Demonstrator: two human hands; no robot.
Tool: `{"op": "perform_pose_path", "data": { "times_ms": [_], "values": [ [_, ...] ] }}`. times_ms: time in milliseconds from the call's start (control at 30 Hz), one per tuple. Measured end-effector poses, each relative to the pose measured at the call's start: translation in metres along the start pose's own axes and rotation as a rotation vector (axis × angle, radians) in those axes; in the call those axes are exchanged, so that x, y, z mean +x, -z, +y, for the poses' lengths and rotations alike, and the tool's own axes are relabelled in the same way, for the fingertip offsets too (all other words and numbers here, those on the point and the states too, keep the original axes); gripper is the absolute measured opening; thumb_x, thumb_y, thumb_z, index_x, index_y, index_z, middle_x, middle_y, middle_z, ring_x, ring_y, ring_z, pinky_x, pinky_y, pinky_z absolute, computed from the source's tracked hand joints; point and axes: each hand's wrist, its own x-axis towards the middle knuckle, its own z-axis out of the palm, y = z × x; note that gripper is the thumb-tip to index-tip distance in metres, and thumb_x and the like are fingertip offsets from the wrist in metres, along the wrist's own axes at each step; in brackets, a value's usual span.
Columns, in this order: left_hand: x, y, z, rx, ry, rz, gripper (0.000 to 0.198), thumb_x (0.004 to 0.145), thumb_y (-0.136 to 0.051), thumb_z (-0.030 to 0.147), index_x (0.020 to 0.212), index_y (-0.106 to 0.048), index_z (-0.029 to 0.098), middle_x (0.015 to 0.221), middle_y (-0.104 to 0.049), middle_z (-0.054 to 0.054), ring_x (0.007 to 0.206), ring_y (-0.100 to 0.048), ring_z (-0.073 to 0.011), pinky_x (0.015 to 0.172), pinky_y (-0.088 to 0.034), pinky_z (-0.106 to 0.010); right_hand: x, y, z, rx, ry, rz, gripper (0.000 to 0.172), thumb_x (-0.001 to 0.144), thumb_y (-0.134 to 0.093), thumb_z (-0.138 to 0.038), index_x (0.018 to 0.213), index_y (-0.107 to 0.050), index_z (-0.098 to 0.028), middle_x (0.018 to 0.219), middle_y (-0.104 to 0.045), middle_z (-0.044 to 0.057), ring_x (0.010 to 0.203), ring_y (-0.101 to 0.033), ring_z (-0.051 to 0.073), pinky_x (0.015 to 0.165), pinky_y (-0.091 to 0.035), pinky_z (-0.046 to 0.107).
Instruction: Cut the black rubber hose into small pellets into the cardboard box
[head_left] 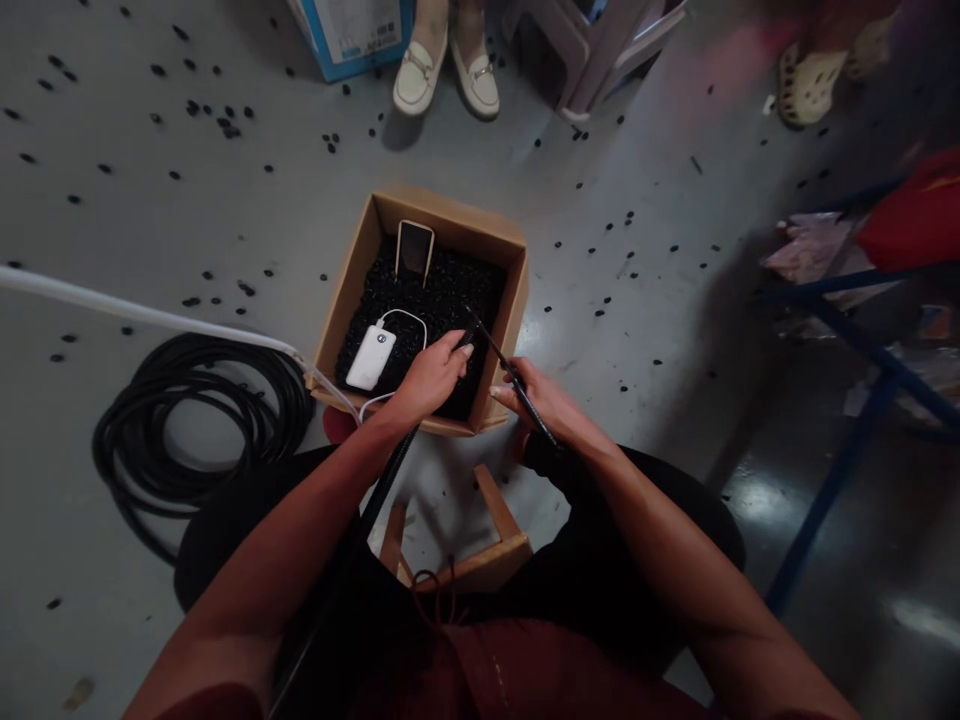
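A cardboard box (352, 270) stands on the floor in front of me, filled with small black pieces (450, 290). A phone (414, 250) leans upright at its far side, and a white power bank (371, 357) with a white cable lies on the pieces. My left hand (429, 377) reaches over the box's near edge, fingers closed on the end of a black hose that runs back under my arm. My right hand (541, 400) is closed on a thin dark tool (501, 362) whose tip points into the box.
A coil of black hose (187, 420) lies at the left, with a white tube (150, 315) running to the box. Black pieces are scattered over the grey floor. Another person's white shoes (446, 75) stand beyond the box. A blue metal frame (862, 380) stands at right; a wooden stool (480, 560) is under me.
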Motion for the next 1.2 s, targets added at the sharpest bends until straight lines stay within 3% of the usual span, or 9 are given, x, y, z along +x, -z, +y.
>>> {"op": "perform_pose_path", "data": {
  "times_ms": [200, 467, 633, 867, 1200],
  "values": [
    [-0.003, -0.001, 0.008, 0.073, 0.007, -0.075, 0.038, 0.092, -0.038, 0.031, 0.119, -0.058, 0.014, 0.072, -0.057, 0.000, 0.063, -0.051, -0.0112, 0.064, -0.042, -0.022, -0.001, -0.003, -0.001, 0.003, 0.024, -0.023, 0.052, 0.086, -0.055, -0.052, 0.125, -0.048, -0.018, 0.110, -0.064, 0.013, 0.092, -0.061, 0.024, 0.077, -0.044, 0.033],
    [-0.006, 0.000, 0.013, 0.200, -0.035, -0.133, 0.031, 0.093, -0.037, 0.028, 0.108, -0.061, 0.016, 0.071, -0.058, 0.000, 0.064, -0.054, -0.0125, 0.066, -0.044, -0.023, 0.000, -0.006, -0.003, 0.024, 0.072, -0.006, 0.052, 0.086, -0.051, -0.053, 0.122, -0.049, -0.015, 0.114, -0.061, 0.014, 0.100, -0.057, 0.025, 0.082, -0.043, 0.035],
    [-0.007, 0.000, 0.014, 0.300, -0.070, -0.150, 0.027, 0.092, -0.036, 0.023, 0.098, -0.062, 0.017, 0.072, -0.059, -0.001, 0.069, -0.057, -0.0135, 0.070, -0.045, -0.024, 0.005, -0.016, 0.006, -0.025, 0.064, 0.025, 0.037, 0.087, -0.047, -0.044, 0.113, -0.052, -0.017, 0.097, -0.063, 0.008, 0.082, -0.056, 0.020, 0.072, -0.041, 0.031],
    [-0.004, -0.002, 0.008, 0.296, 0.005, -0.119, 0.033, 0.093, -0.038, 0.025, 0.115, -0.060, 0.013, 0.076, -0.063, -0.003, 0.069, -0.058, -0.0154, 0.067, -0.043, -0.025, 0.003, -0.022, 0.007, -0.133, 0.019, 0.041, 0.025, 0.085, -0.041, -0.032, 0.105, -0.053, -0.021, 0.076, -0.061, 0.003, 0.065, -0.051, 0.017, 0.061, -0.034, 0.027],
    [-0.001, -0.004, -0.002, 0.477, 0.055, -0.183, 0.029, 0.096, -0.037, 0.026, 0.100, -0.062, 0.013, 0.077, -0.065, -0.006, 0.068, -0.059, -0.0166, 0.064, -0.038, -0.026, 0.001, -0.028, 0.008, -0.281, -0.038, -0.021, 0.023, 0.088, -0.037, -0.032, 0.101, -0.055, -0.022, 0.078, -0.066, 0.006, 0.064, -0.055, 0.019, 0.060, -0.032, 0.027]
  ]
}}
